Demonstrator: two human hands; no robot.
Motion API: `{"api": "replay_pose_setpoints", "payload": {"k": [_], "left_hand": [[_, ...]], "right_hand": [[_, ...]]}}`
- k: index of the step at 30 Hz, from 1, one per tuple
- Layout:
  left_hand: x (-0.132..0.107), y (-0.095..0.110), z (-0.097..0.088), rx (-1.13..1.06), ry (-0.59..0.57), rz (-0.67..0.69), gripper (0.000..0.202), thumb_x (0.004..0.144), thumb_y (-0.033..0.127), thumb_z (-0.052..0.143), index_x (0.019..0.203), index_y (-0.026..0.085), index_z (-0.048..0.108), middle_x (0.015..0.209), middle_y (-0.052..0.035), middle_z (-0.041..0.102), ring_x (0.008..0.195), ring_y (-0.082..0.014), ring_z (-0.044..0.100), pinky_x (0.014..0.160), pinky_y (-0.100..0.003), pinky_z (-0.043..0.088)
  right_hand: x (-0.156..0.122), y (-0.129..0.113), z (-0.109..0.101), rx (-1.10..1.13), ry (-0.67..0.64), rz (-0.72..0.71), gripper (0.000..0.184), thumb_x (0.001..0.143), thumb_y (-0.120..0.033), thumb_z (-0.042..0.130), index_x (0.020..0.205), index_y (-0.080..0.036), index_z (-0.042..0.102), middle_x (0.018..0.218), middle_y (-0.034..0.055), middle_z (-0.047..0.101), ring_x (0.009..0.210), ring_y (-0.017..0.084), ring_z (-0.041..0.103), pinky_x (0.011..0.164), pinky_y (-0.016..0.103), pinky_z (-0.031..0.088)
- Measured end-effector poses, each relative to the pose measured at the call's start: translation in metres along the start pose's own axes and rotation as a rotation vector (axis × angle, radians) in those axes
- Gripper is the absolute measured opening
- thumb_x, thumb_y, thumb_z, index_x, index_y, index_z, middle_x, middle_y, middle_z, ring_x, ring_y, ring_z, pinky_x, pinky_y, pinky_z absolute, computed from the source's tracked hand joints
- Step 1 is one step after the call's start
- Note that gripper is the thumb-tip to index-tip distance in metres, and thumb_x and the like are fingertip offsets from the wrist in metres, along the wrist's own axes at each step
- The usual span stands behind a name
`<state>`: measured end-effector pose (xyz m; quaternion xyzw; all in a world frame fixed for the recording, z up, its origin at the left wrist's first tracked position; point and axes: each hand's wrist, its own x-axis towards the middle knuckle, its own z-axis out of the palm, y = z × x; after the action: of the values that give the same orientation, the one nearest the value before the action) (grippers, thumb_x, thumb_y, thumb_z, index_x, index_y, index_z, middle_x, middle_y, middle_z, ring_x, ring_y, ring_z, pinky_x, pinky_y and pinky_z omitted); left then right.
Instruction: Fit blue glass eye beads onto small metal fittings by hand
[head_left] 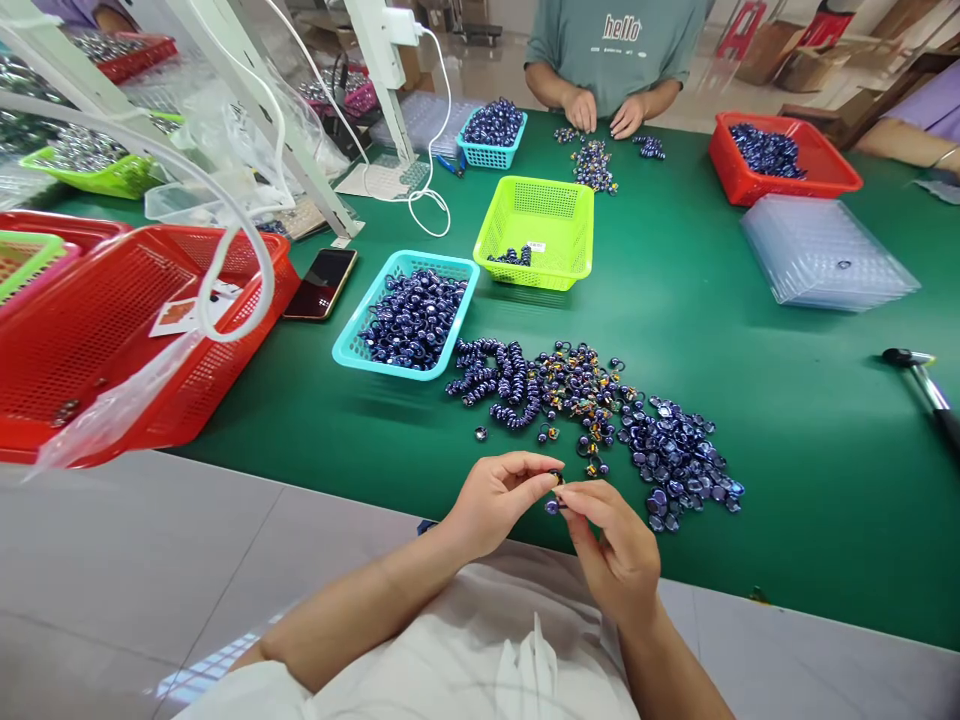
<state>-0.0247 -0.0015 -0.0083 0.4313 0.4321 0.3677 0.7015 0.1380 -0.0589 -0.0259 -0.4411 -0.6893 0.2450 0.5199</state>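
My left hand (pixel 499 500) pinches a small dark ring-shaped part (pixel 556 476) between thumb and fingertips, close above the table's front edge. Touching it there, my right hand (pixel 619 550) is closed on a small shiny purple piece (pixel 553 507); the fingertips partly hide both pieces. Just beyond my hands lies a pile of ring-shaped parts with orange-yellow insides (pixel 581 385). Right of it spreads a heap of loose purple-blue round caps (pixel 679 460). On the left, rows of stacked dark shiny pieces (pixel 514 375) adjoin the pile. One cap (pixel 481 433) lies apart.
A blue basket (pixel 345 345) full of dark pieces and a green basket (pixel 577 235) with a few stand beyond. Left are a phone (pixel 322 284) and red basket (pixel 247 370). Clear trays (pixel 825 250) and a hammer-like tool (pixel 919 375) lie right. A co-worker (pixel 619 60) works opposite.
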Motion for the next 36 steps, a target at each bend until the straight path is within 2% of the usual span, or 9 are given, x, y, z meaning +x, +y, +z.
{"api": "replay_pose_setpoints", "payload": {"k": [4, 11, 17, 27, 36], "left_hand": [[-0.0013, -0.0021, -0.0025, 0.091, -0.027, 0.114, 0.018, 0.082, 0.028, 0.073, 0.095, 0.017, 0.079, 0.090, -0.0075, 0.074, 0.081, -0.0171, 0.067, 0.074, -0.026, 0.053], [-0.0013, -0.0031, -0.0052, 0.299, -0.085, 0.302, 0.018, 0.088, 0.023, 0.067, 0.100, 0.017, 0.079, 0.085, -0.0083, 0.074, 0.078, -0.0174, 0.064, 0.069, -0.027, 0.050], [-0.0016, -0.0006, -0.0063, 0.382, -0.102, 0.421, 0.019, 0.090, 0.019, 0.064, 0.102, 0.015, 0.077, 0.083, -0.0087, 0.074, 0.074, -0.0160, 0.063, 0.068, -0.027, 0.050], [-0.0016, 0.0013, -0.0079, 0.450, -0.121, 0.460, 0.020, 0.091, 0.020, 0.061, 0.103, 0.016, 0.076, 0.083, -0.0090, 0.074, 0.076, -0.0171, 0.064, 0.069, -0.028, 0.052], [0.0004, -0.0046, -0.0086, 0.445, -0.111, 0.437, 0.019, 0.090, 0.020, 0.062, 0.102, 0.014, 0.076, 0.086, -0.0098, 0.075, 0.076, -0.0171, 0.065, 0.071, -0.028, 0.053]], "right_hand": [[-0.0026, -0.0018, 0.0002, 0.038, 0.092, 0.090, 0.046, 0.085, 0.006, 0.057, 0.116, -0.026, 0.064, 0.105, 0.0048, 0.069, 0.097, 0.018, 0.066, 0.076, 0.033, 0.057], [-0.0008, -0.0011, 0.0005, -0.040, 0.120, 0.077, 0.045, 0.085, 0.005, 0.058, 0.116, -0.027, 0.065, 0.102, 0.0038, 0.066, 0.091, 0.017, 0.066, 0.074, 0.032, 0.057], [0.0009, -0.0001, 0.0017, -0.079, 0.132, 0.045, 0.045, 0.085, 0.004, 0.059, 0.116, -0.027, 0.065, 0.101, 0.0036, 0.067, 0.091, 0.017, 0.066, 0.073, 0.031, 0.057], [0.0012, -0.0006, 0.0044, -0.160, 0.136, -0.013, 0.043, 0.086, 0.001, 0.059, 0.116, -0.029, 0.064, 0.099, 0.0055, 0.068, 0.090, 0.019, 0.067, 0.075, 0.036, 0.058], [0.0030, 0.0023, 0.0076, -0.169, 0.125, 0.056, 0.034, 0.087, -0.001, 0.057, 0.111, -0.025, 0.062, 0.095, 0.0044, 0.069, 0.088, 0.018, 0.067, 0.080, 0.037, 0.057]]}}
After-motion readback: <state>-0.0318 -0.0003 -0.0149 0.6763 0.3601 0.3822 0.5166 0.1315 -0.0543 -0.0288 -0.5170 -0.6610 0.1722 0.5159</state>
